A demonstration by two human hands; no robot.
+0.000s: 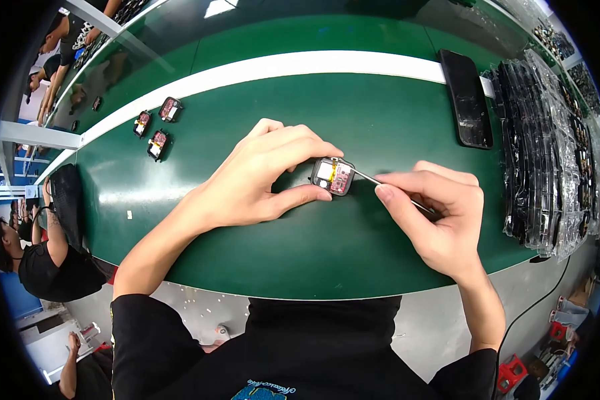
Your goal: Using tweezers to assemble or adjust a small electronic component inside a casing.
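Checking out the hands here, what's the left one doing?

Left hand [253, 175] is only partway open, thumb and index finger pinching a small square device [343, 189] by opposite edges. It's got a black rim, and inside you can see a white block [324, 171], some yellow tape [333, 173] and a reddish circuit board [341, 180]. Going by the tray stack [543, 160], it's well off to the left, over the green table [300, 253]. Can't tell if it's actually resting on the surface.

Ok, and the right?

Right hand [443, 212] sits between the device and the tray stack. It's mostly closed, thumb and fingers gripping a thin metal tool [366, 177], with the tip right at the device's edge on the stack side.

Anything else lying around?

Yep, three similar devices [158, 145] way left of the tray stack, near each other, innards showing. A black phone [470, 100] lies just left of the stack, partly over a white strip [280, 65].
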